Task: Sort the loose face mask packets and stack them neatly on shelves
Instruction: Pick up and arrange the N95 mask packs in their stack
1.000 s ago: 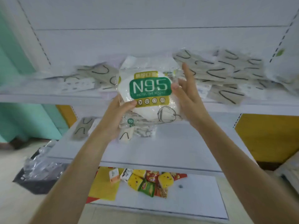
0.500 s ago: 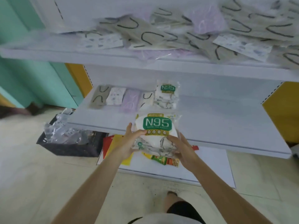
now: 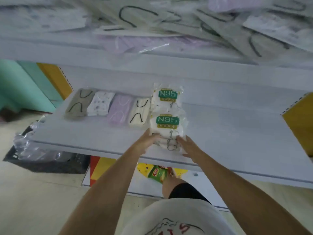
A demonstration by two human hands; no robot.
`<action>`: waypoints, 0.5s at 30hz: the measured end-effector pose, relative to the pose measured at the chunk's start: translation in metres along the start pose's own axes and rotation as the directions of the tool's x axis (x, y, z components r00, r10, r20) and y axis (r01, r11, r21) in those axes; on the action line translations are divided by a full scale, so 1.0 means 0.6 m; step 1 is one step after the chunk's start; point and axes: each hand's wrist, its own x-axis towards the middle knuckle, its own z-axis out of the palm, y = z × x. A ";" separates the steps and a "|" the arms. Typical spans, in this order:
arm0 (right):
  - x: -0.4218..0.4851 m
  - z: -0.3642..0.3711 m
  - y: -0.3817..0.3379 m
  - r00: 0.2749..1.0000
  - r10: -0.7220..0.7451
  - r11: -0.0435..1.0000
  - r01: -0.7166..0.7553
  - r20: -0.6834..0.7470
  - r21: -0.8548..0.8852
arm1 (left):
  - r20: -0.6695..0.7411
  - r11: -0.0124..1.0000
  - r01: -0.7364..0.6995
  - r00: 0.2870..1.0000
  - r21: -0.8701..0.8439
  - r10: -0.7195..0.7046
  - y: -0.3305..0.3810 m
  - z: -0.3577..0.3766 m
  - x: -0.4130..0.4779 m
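Near pack (image 3: 166, 123): flat on shelf (image 3: 237, 133), just in front of far pack (image 3: 167, 97), long axis pointing at it.
Left hand (image 3: 149, 141): on its left corner; blur hides any curl.
Right hand (image 3: 190, 148): fingers straight, together, against its right edge.
Next: likely a squaring nudge toward far pack; both hands are equally near.

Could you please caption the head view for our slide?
Left hand and right hand place an N95 packet on the middle shelf.

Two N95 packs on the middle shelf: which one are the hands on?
The front pack, nearest the shelf edge: left hand and right hand touch its near end. The rear pack lies behind it, untouched.
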 end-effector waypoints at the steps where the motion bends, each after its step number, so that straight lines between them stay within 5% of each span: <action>1: 0.022 0.004 0.002 1.000 -0.015 1.000 0.015 0.005 -0.027 | -0.009 1.000 0.011 1.000 0.002 -0.011 -0.009 0.007 0.018; 11: 0.104 0.014 -0.029 0.997 -0.080 0.988 0.080 -0.005 0.132 | -0.150 0.948 -0.216 0.971 -0.236 0.184 0.001 0.011 0.084; 15: 0.069 0.006 -0.013 0.991 -0.025 0.997 0.034 -0.129 0.071 | -0.115 0.979 -0.195 0.975 -0.055 0.188 -0.007 -0.004 0.055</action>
